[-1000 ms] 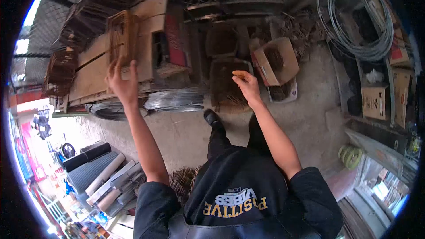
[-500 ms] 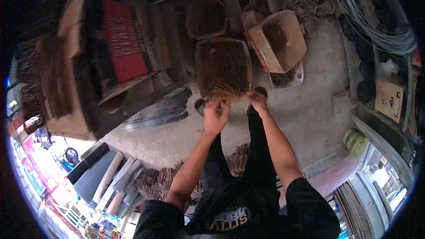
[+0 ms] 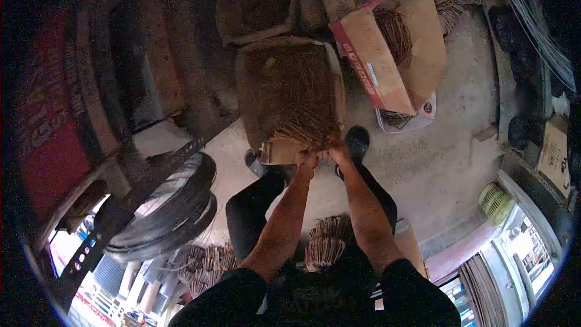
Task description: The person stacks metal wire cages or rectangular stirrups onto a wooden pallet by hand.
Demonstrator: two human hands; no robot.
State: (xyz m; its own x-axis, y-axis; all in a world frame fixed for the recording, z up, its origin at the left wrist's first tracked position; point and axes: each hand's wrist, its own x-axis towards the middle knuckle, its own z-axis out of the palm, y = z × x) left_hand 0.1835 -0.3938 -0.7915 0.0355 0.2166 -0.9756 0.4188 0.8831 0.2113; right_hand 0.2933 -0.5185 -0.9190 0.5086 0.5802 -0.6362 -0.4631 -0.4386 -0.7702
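A worn cardboard box [image 3: 247,97] full of thin rusty wires [image 3: 302,124] stands on the floor in front of me. At its near edge my left hand [image 3: 307,160] is closed, knuckles up, on the ends of some wires. Just to its right, my right hand [image 3: 339,150] is also closed at the wire ends, almost touching the left. Exactly how many wires lie in the fingers is hidden. A bundle of bent wire pieces [image 3: 327,245] lies on the floor between my legs.
Right of the box, an open carton [image 3: 375,54] holds more wire and rests on a white box [image 3: 411,122]. Black wire coils [image 3: 169,212] lie at the left beside a metal rack [image 3: 97,248]. A yellow-green basket [image 3: 493,200] stands at the right.
My left hand has come down and in beside the right hand, its fingers now closed at the wires. The view has shifted, bringing the boxes nearer and the black coils into sight.
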